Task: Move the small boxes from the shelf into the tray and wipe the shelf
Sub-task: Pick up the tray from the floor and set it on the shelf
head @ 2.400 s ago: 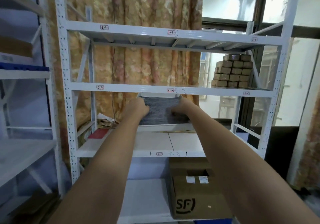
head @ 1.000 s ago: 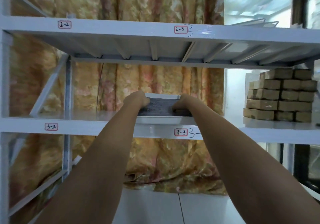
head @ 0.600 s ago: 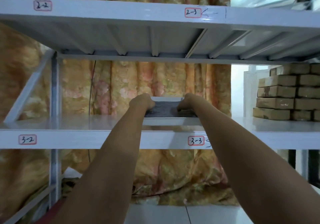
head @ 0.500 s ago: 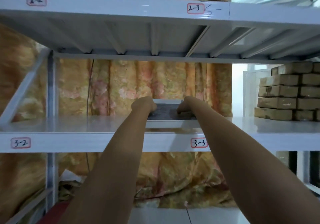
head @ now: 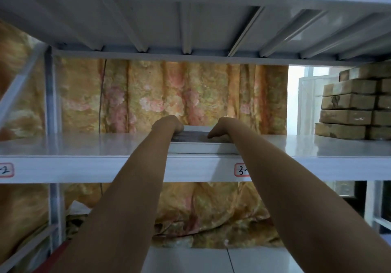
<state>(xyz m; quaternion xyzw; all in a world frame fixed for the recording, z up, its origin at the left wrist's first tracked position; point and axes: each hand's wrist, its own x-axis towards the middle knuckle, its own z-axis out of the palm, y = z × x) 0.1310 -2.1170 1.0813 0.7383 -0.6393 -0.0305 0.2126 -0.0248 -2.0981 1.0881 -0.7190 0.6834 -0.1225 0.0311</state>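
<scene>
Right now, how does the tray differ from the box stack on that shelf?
The tray is white, flat and low with a dark grey inside; the box stack is brown cardboard, piled several rows high. The tray sits mid-shelf, with the left hand and right hand on its two ends; the stack stands untouched at the far right. Both rest on the same white shelf.

Head view, close, faces forward at shelf (head: 84,148) level; one view only.

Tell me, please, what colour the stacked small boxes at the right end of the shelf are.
The small boxes are brown cardboard, seen best in the head view.
</scene>
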